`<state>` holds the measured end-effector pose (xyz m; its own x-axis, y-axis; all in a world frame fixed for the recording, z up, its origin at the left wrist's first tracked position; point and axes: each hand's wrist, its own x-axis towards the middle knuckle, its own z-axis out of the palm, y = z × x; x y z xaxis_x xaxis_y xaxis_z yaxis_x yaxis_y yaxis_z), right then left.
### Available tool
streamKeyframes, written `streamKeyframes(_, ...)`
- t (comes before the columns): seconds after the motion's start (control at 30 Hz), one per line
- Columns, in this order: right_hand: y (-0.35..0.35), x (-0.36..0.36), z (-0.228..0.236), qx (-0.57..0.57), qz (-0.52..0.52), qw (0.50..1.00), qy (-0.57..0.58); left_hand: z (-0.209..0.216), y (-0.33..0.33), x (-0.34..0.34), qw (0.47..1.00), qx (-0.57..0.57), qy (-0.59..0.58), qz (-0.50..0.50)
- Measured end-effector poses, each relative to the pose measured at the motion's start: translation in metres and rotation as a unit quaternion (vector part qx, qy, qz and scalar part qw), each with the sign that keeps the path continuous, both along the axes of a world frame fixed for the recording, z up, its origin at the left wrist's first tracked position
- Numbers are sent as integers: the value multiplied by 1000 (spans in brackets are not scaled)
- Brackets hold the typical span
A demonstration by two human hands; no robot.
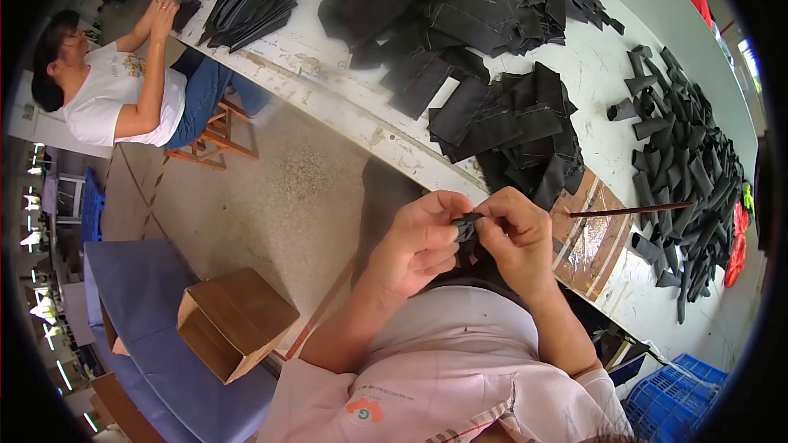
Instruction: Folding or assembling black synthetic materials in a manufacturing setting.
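Note:
My left hand (417,239) and my right hand (515,234) meet close to my chest, both pinching one small black fabric piece (468,230) between the fingertips. Most of the piece is hidden by my fingers. Just beyond my hands, at the near edge of the white table (345,90), lies a loose heap of flat black fabric pieces (513,127). A thin brown stick (628,211) rests on the table to the right of my right hand.
A pile of rolled black pieces (685,172) lies at the right, a bigger black heap (460,0) farther back. Another person (123,90) sits at the table's far left handling black strips (246,8). A cardboard box (234,324) stands on a blue surface; a blue crate (677,398) is at lower right.

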<state>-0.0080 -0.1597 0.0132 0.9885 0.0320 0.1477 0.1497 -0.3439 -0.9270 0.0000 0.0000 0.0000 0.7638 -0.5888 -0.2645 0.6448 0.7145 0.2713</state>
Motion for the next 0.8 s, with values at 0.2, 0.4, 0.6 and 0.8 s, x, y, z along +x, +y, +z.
streamKeyframes(0.2,2,-2,-4,531,47,782,324,10,-21,-3,935,323,-121,87)
streamKeyframes(0.4,9,-3,2,411,68,863,286,-3,-29,-7,791,523,-226,223)
streamKeyframes(0.6,-6,-11,0,345,47,911,222,6,-18,-5,966,187,-169,63)
streamKeyframes(0.8,-11,-23,15,365,135,913,120,24,-21,-23,976,-107,-118,-152)
